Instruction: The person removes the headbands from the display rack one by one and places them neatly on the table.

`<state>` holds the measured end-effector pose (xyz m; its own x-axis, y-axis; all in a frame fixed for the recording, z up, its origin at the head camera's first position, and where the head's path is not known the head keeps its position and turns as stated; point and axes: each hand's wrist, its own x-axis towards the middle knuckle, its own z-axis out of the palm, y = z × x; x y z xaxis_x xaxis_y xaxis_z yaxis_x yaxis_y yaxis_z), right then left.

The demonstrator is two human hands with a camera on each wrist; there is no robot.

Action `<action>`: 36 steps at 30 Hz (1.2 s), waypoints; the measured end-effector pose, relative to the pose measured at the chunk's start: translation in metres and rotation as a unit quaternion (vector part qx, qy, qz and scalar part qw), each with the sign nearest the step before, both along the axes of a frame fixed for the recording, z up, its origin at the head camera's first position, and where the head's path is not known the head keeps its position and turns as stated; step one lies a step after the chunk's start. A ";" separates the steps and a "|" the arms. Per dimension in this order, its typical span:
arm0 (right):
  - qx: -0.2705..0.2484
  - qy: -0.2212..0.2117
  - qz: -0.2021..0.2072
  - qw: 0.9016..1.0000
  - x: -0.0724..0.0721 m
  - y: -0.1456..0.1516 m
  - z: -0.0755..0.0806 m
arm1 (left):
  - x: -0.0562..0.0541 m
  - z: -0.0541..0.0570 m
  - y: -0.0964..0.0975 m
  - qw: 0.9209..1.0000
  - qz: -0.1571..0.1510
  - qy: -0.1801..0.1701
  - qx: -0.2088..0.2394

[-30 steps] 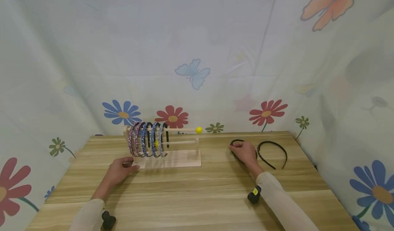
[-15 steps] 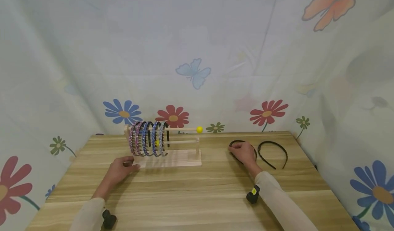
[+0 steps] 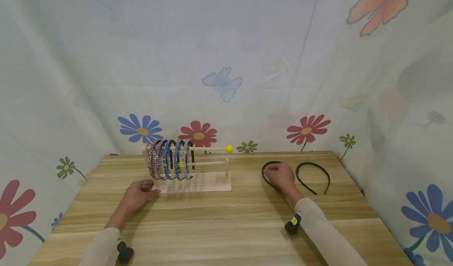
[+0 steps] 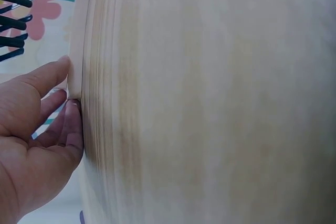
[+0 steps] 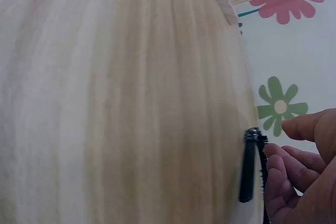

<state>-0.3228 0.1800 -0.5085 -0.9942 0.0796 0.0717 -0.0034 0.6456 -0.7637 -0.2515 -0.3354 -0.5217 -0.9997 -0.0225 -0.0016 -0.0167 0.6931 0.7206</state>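
A wooden rack with yellow-tipped rods, its pale base (image 3: 209, 182) on the table, carries several glittery headbands (image 3: 166, 161) in pink, blue and silver. At the base's left front corner, my left hand (image 3: 137, 196) holds the edge between thumb and fingers; the left wrist view shows the thumb (image 4: 55, 72) on it. On the right, a black headband (image 3: 270, 163) lies partly under my right hand (image 3: 281, 177). In the right wrist view, the thumb is apart from the curled fingers (image 5: 275, 169), whose tips are beside the headband (image 5: 248, 166). Whether they touch it I cannot tell.
Another black headband (image 3: 320, 167) lies just right of my right hand. Bare wooden tabletop (image 3: 212, 226) stretches in front of the rack. A printed cloth with flowers and butterflies (image 3: 222, 84) hangs behind the table and along both sides.
The black headband under my right hand has shifted slightly left, and the fingertips now sit inside its left rim instead of on it. My left hand stays at the base's corner.
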 end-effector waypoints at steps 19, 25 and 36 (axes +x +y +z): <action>-0.136 0.141 0.068 0.978 0.028 -0.017 0.062 | 0.001 -0.002 -0.003 1.000 -0.005 0.001 -0.005; -0.193 0.229 0.106 0.948 0.045 -0.041 0.085 | 0.000 -0.001 -0.003 1.000 -0.003 0.000 -0.004; -0.250 0.234 0.199 0.918 0.063 -0.099 0.096 | -0.003 -0.003 -0.004 1.000 -0.006 0.003 -0.007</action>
<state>-0.2595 0.0805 -0.4123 -0.8214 -0.1435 0.5520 -0.5664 0.0917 -0.8190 -0.2548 -0.3394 -0.5247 -0.9999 -0.0099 0.0054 -0.0031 0.7034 0.7108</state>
